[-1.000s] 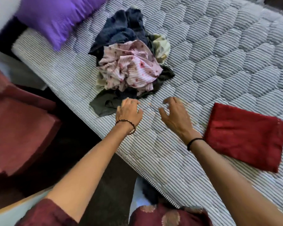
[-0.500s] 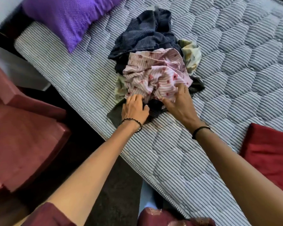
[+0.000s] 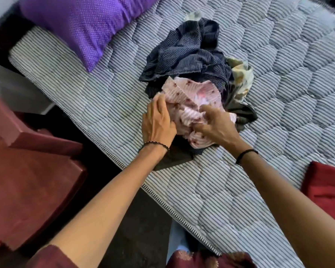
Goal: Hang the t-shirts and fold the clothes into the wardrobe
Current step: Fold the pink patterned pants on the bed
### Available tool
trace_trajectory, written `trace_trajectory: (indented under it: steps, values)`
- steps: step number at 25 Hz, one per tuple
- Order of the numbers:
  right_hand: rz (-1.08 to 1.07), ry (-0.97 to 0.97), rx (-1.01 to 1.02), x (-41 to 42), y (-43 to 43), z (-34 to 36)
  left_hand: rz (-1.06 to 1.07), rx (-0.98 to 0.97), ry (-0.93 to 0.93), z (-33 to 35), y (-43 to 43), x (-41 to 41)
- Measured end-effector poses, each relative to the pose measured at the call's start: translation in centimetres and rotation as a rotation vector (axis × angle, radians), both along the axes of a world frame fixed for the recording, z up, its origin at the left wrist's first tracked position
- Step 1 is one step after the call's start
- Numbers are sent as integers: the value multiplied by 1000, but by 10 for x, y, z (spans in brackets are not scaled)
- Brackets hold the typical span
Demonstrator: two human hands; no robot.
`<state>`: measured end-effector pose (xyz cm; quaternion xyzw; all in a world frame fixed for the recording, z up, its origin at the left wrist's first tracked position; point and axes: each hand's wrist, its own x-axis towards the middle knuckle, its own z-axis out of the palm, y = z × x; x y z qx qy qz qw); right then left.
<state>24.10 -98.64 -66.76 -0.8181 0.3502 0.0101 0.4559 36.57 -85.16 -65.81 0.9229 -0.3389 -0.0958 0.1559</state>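
Note:
A heap of crumpled clothes lies on the striped quilted mattress. On top is a pink striped garment with red spots. My left hand grips its left side with curled fingers. My right hand pinches a bunch of the same cloth at its lower right. Behind it lies a dark navy striped garment, to the right a pale floral piece, and underneath a dark olive piece. A folded red cloth sits at the right edge.
A purple pillow rests at the mattress's far left corner. A dark red plastic chair stands on the floor beside the bed at the left. The mattress edge runs diagonally between my arms.
Both hands have moved forward from the bare mattress onto the heap and taken hold of the pink garment, which is now bunched up. The view shifted, pushing the red cloth toward the right edge.

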Motion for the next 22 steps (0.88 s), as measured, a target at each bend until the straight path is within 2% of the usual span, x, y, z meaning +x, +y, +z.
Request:
trace_trajectory:
  steps: [1, 3, 5, 7, 9, 11, 14, 17, 20, 22]
  values:
    - [83, 16, -23, 1, 9, 1, -73, 5, -92, 3, 0, 4]
    - [207, -1, -65, 4, 24, 1, -313, 134, -232, 7, -2, 12]
    - [285, -49, -99, 3, 36, -3, -540, 328, -277, 11, -9, 24]
    - [298, -62, -155, -2, 40, -9, -600, 438, -256, 13, -12, 37]
    - [245, -56, -183, -11, 38, -11, -542, 425, -145, 18, -3, 40]
    - [206, -46, -174, -20, 33, -8, -467, 300, 47, 19, 11, 36]
    - [285, 57, -264, -26, 26, 2, -266, 159, 341, 32, 30, 24]
    - [380, 148, -397, -34, 22, 10, -101, 184, 589, 50, 43, 7]
    - [385, 231, -421, -45, 21, 25, 20, 168, 679, 70, 56, -13]
    - [341, 239, -368, -51, 19, 40, 70, 148, 631, 89, 68, -24]
